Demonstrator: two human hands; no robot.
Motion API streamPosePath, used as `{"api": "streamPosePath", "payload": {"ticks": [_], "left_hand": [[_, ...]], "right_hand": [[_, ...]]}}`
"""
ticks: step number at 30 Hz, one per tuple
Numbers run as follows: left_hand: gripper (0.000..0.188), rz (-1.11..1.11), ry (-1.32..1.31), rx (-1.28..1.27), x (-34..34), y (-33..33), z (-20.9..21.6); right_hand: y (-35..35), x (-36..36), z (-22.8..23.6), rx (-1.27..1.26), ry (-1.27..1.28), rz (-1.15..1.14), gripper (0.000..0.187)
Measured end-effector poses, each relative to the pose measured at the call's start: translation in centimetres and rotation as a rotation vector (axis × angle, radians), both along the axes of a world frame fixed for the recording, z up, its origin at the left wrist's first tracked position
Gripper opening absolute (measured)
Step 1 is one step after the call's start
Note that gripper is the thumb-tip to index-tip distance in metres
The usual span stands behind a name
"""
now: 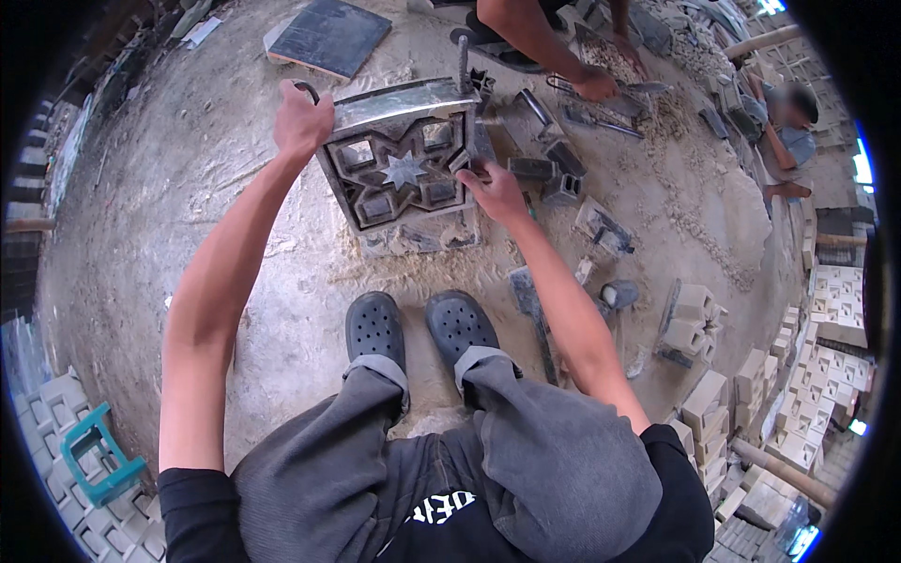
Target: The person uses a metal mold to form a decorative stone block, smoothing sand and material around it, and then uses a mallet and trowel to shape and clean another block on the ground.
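Note:
A square metal block mould (405,172) with an eight-pointed star at its centre and angular openings around it stands tilted up on edge before me. My left hand (302,122) is closed around a dark handle at its upper left corner. At its right side, my right hand (496,190) grips the edge, the thumb on the near face and the other fingers partly hidden. Beneath the mould lies a flat, sand-covered slab (441,232). A threaded rod (463,64) rises by its upper right corner.
A dark square board (330,38) lies at the far left. Another person's hand (597,84) works near a trowel (649,87) and heaped sand at the far right. Metal mould pieces (563,174) are scattered at my right, near a patterned block (693,319). A teal stool (99,457) stands lower left.

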State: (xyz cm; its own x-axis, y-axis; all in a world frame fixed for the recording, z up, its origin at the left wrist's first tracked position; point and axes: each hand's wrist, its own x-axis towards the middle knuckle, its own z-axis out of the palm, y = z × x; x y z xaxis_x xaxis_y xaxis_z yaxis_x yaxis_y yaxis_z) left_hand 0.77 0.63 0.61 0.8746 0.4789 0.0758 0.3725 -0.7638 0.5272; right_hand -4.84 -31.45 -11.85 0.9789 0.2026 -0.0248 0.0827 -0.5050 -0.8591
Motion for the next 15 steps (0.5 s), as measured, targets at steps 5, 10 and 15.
{"api": "streamPosePath", "payload": {"ticks": [5,10,15], "left_hand": [[0.056,-0.005,-0.010,0.033,-0.5,0.8,-0.3],[0.056,-0.021,-0.018,0.041,0.2,0.3,-0.4],[0.055,-0.002,0.008,0.015,-0.1,1.0,-0.1]], "right_hand": [[2.0,-0.5,3.1,-0.136,-0.020,-0.047,0.058],[1.6,0.8,2.2,-0.245,-0.125,-0.077,0.057],[2.7,0.1,1.7,-0.120,-0.065,-0.160,0.056]]}}
